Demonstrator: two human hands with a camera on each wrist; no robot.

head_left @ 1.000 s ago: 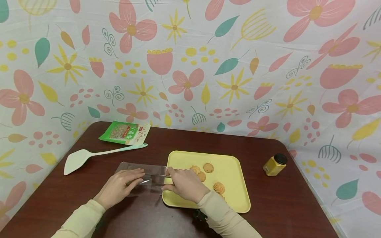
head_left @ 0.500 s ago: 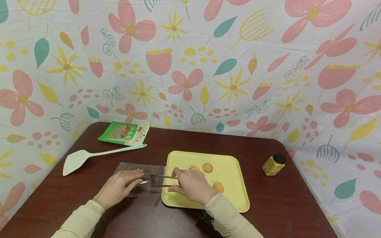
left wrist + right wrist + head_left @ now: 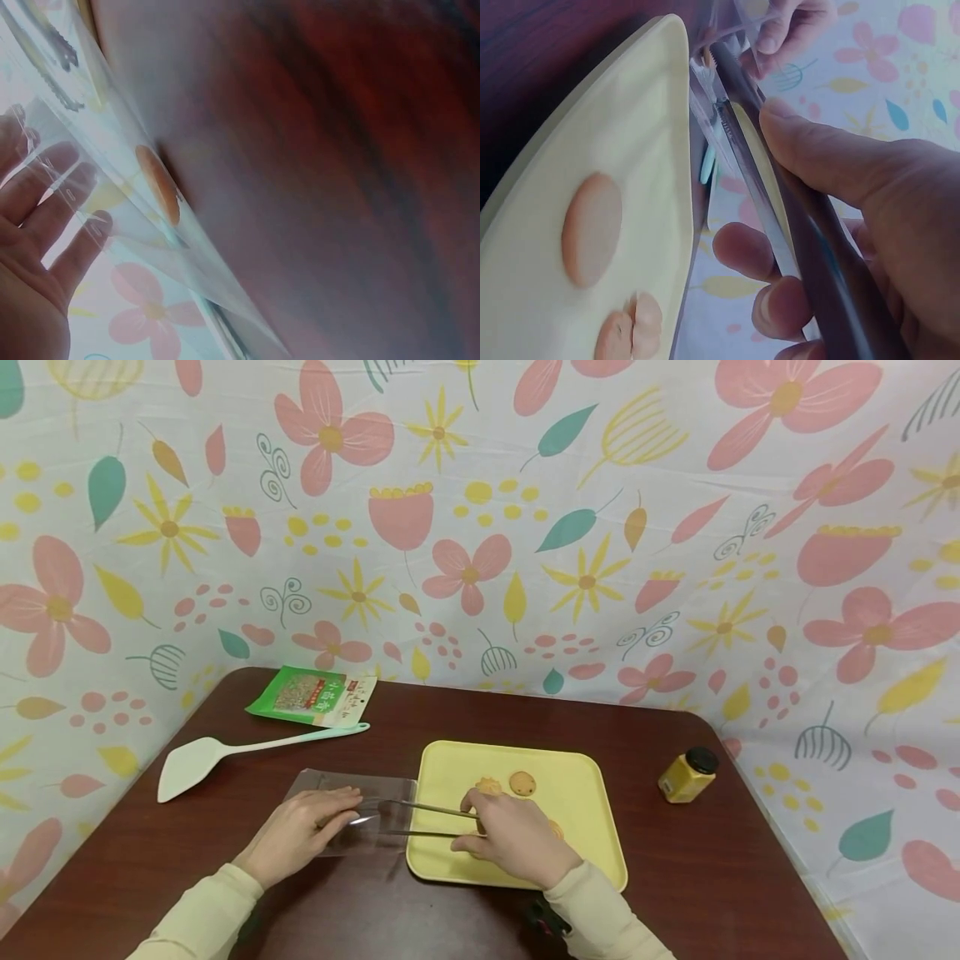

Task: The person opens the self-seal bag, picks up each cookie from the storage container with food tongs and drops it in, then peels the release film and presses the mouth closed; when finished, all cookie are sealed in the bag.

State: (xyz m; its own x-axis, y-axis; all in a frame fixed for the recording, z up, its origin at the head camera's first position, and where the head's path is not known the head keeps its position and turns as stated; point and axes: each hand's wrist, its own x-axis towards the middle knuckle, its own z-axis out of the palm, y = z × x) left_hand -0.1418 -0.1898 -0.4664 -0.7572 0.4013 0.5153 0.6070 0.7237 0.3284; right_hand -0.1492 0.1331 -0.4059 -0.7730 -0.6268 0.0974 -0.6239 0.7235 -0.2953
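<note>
My left hand (image 3: 300,828) pinches the edge of a clear plastic bag (image 3: 352,779) lying left of the yellow tray (image 3: 577,768). Through the film in the left wrist view, one cookie (image 3: 159,184) shows inside the bag. Metal tongs (image 3: 431,808) are in my right hand (image 3: 517,835), thumb on one arm and fingers on the other, above the tray's left part. Their arms stand apart, and the toothed tips reach into the bag's mouth. On the tray lie a round cookie (image 3: 522,783) and a ridged cookie (image 3: 489,786); my right hand hides others partly.
A white spatula (image 3: 197,764) lies at the left, with a green-and-white seasoning packet (image 3: 307,695) behind it. At the right is a yellow jar (image 3: 688,777) with a black lid. A patterned cloth (image 3: 465,527) hangs behind the table.
My right hand has moved to the right with the tongs, drawing them partly back from the bag. The tongs' arms look wider apart. My left hand has stayed on the bag.
</note>
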